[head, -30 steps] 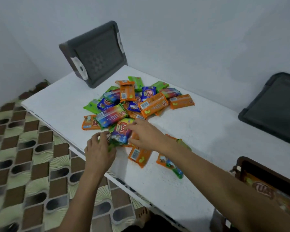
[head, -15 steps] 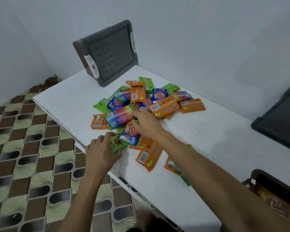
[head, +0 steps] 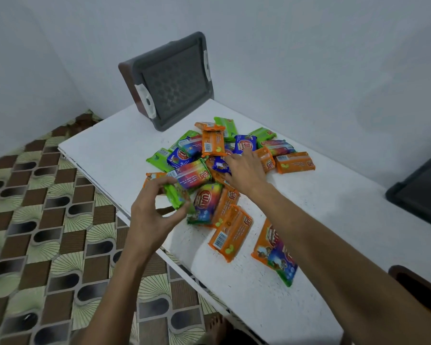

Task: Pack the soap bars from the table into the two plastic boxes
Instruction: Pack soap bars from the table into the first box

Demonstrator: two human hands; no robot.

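Observation:
A heap of wrapped soap bars (head: 224, 168), orange, green, blue and rainbow-coloured, lies on the white table (head: 309, 232). My left hand (head: 154, 215) holds a green soap bar (head: 176, 195) lifted at the heap's near left edge, fingers curled round it. My right hand (head: 244, 168) reaches into the middle of the heap, fingers spread over a blue bar (head: 220, 165) and an orange bar (head: 265, 158); whether it grips one is hidden. A brown box's rim (head: 418, 287) shows at the lower right.
A grey lid (head: 174, 83) leans against the wall behind the heap. Another dark lid (head: 418, 192) sits at the right edge. Two loose bars (head: 230, 232) lie near the table's front edge. Patterned floor tiles (head: 47, 220) lie to the left.
My left hand has lifted a green bar off the table's edge. My right hand has moved from the near bars deeper into the heap. The camera has come closer.

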